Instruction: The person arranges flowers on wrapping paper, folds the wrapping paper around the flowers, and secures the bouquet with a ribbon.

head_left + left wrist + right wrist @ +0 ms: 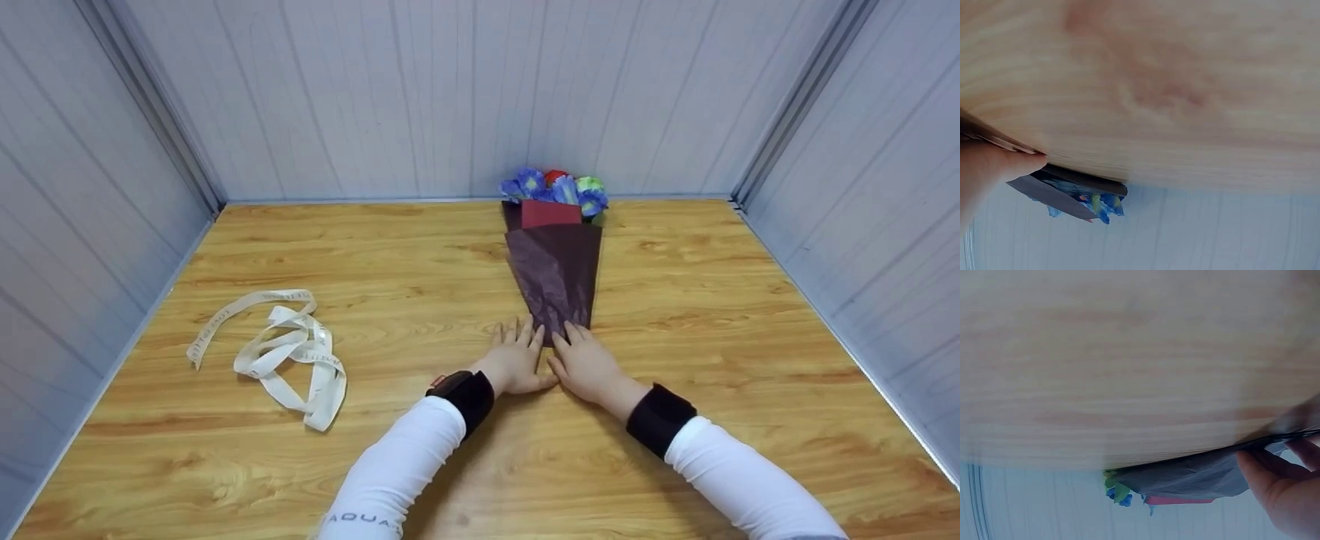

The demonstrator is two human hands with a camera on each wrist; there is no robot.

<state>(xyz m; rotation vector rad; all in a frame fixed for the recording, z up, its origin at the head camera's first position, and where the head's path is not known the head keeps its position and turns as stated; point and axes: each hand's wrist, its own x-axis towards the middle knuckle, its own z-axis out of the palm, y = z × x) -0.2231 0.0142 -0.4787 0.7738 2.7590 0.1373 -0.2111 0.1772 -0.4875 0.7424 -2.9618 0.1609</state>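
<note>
A bouquet [559,262] lies on the wooden table, wrapped in dark purple paper, its narrow end toward me. Blue, red and green flowers [555,187] stick out at the far end, behind a dark red card-like panel [551,214]. My left hand [517,360] rests at the left of the narrow end, fingers stretched out along the paper's edge. On the other side my right hand [589,366] touches the wrap with extended fingers. The thumbs come close together below the bottom of the bouquet. In the right wrist view, fingertips [1249,464] press against the dark paper [1190,475].
A loosely coiled white ribbon [300,360] with printed lettering lies on the table's left side. Pale panelled walls [360,97] stand at the back and both sides of the wooden table [712,315]. The flowers reach close to the back wall.
</note>
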